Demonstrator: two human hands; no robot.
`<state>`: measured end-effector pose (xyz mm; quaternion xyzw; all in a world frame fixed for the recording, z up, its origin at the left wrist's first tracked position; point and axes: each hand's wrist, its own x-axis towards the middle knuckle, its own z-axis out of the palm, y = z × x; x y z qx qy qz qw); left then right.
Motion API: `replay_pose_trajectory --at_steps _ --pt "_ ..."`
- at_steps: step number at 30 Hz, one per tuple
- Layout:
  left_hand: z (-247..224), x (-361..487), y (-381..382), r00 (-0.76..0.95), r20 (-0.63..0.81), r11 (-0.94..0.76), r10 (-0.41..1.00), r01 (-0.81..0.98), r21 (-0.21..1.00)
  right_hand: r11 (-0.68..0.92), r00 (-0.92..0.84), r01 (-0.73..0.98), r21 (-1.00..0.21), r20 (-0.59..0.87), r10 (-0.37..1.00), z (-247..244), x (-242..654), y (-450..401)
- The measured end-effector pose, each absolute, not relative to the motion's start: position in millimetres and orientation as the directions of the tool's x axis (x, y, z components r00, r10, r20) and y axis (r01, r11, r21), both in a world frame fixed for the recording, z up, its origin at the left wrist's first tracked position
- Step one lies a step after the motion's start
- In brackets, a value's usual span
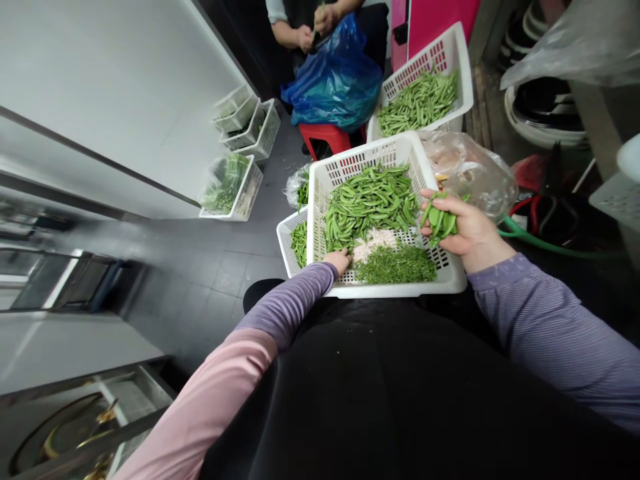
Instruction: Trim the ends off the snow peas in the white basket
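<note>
A white plastic basket point(373, 291) rests in front of my body. It holds a heap of green snow peas point(373, 200), a pale pinkish-white patch point(373, 243) and a mound of thin green trimmings point(395, 265). Over the basket's right rim, my right hand point(467, 227) is closed around a bunch of snow peas point(440, 222). My left hand point(339, 260) is low inside the left side of the basket, at the edge of the heap. Its fingers are curled together, and whatever is between them is too small to make out.
Behind stands another white basket point(465, 80) of green pods. Across from me, a person's hands point(315, 30) work above a blue plastic bag point(335, 80) on a red stool point(327, 135). Clear plastic bags point(475, 170) lie right; stacked crates point(267, 133) stand left by the wall.
</note>
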<state>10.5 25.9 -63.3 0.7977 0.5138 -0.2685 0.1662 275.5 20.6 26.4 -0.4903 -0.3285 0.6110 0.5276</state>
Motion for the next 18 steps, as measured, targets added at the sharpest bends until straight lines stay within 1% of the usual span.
replay_pose_trajectory --at_steps 1,3,4,6,8,9,10,11,12,13,14,16,18 --pt "-64 12 26 0.323 -0.594 -0.408 0.737 0.913 -0.009 -0.271 -0.014 -0.364 -0.891 -0.286 0.958 25 273 20" --pt "-64 16 28 0.316 -0.583 -0.385 0.749 0.923 0.006 -0.379 -0.125 -0.486 -0.788 -0.366 0.922 22 272 20" --pt "-63 18 30 0.313 -0.578 -0.371 0.754 0.928 0.02 -0.406 -0.142 -0.519 -0.752 -0.393 0.909 22 272 21" --pt "-56 21 34 0.306 -0.567 -0.337 0.765 0.94 0.052 -0.435 -0.142 -0.531 -0.727 -0.43 0.892 20 272 21" --pt "-44 23 40 0.298 -0.552 -0.304 0.779 0.949 0.084 -0.456 -0.145 -0.473 -0.754 -0.444 0.884 19 269 21" --pt "-36 24 42 0.287 -0.55 -0.246 0.784 0.958 0.148 -0.471 -0.158 -0.421 -0.775 -0.449 0.88 17 266 20" --pt "-28 25 43 0.271 -0.557 -0.145 0.785 0.955 0.26 -0.485 -0.173 -0.362 -0.796 -0.454 0.874 15 261 18" --pt "-18 26 43 0.258 -0.574 -0.001 0.777 0.912 0.41 -0.496 -0.189 -0.303 -0.814 -0.459 0.868 12 255 15" --pt "-9 29 41 0.258 -0.599 0.171 0.758 0.807 0.565 -0.5 -0.2 -0.253 -0.828 -0.461 0.865 9 249 12" --pt "-1 33 39 0.275 -0.62 0.337 0.735 0.646 0.685 -0.495 -0.208 -0.216 -0.841 -0.456 0.865 6 242 9" --pt "7 38 35 0.302 -0.631 0.466 0.714 0.468 0.751 -0.483 -0.217 -0.194 -0.854 -0.443 0.87 3 236 5" --pt "18 50 27 0.348 -0.619 0.586 0.704 0.207 0.783 -0.461 -0.254 -0.194 -0.866 -0.41 0.876 -2 226 -1" --pt "22 65 19 0.339 -0.605 0.624 0.72 0.063 0.779 -0.466 -0.301 -0.227 -0.855 -0.394 0.869 -4 221 -6"
